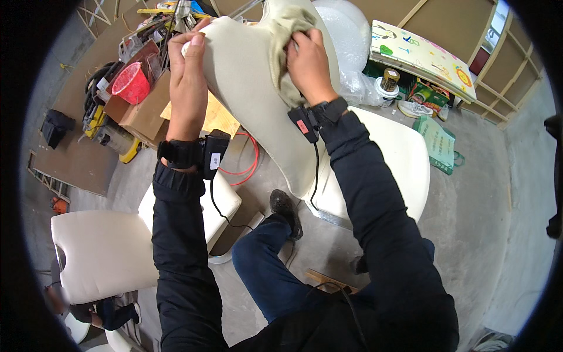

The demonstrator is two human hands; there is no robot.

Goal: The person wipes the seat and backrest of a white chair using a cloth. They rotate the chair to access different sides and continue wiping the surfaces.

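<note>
A white upholstered chair backrest (246, 75) rises in front of me, its lower end meeting the white seat (391, 149) on the right. My left hand (189, 83) grips the backrest's upper left corner, thumb towards me. Bunched in my right hand (310, 66) is a greyish-green cloth (281, 48), pressed against the right part of the backrest. Part of the cloth is hidden under the fingers. Both wrists carry black strapped devices with cables.
Another white chair (105, 251) stands at lower left, with a person (110, 310) beyond it. A red bucket (132, 83), cardboard box (145, 119) and red hose (255, 158) lie left. Bubble wrap (347, 39), a paint can (390, 80) and a green bag (435, 143) are right.
</note>
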